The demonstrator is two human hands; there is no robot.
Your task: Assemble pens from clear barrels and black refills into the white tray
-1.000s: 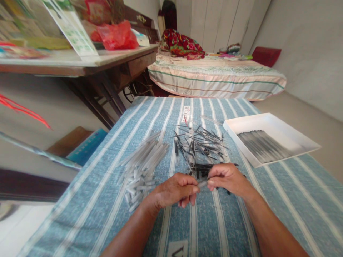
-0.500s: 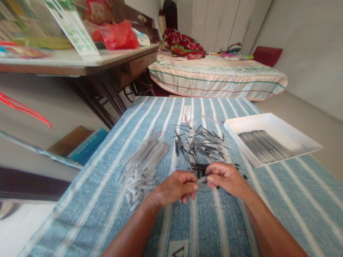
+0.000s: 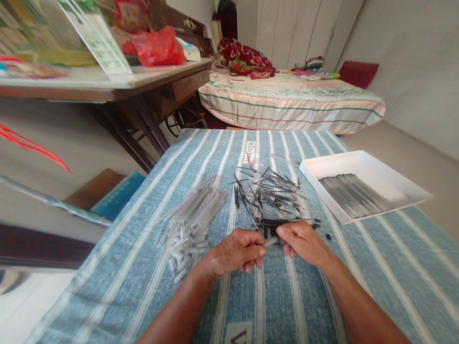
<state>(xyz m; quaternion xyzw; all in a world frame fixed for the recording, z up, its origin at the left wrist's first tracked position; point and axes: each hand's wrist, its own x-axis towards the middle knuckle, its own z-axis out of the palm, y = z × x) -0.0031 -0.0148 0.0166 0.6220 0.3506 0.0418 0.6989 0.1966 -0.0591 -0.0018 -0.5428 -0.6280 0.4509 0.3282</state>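
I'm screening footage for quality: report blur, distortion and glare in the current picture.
Head view: desk stretched towards the left edge; head view: grey piece between left hand and right hand blurred; head view: pale floor at lower left nearly washed out.

- The left forearm [image 3: 177, 303] slants in from the bottom edge, up and rightward to the left wrist [image 3: 212, 266].
- The left hand [image 3: 238, 251] is turned inward, thumb and index finger drawn together in a pinch, the other fingers curled below.
- The right forearm [image 3: 360, 298] rises from the lower right, leaning leftward to the right wrist [image 3: 328, 258].
- The right hand [image 3: 301, 241] faces the left, its fingers bent, their tips partly hidden.
- Both arms are bare; the fingertips of the two hands are near each other, not touching.
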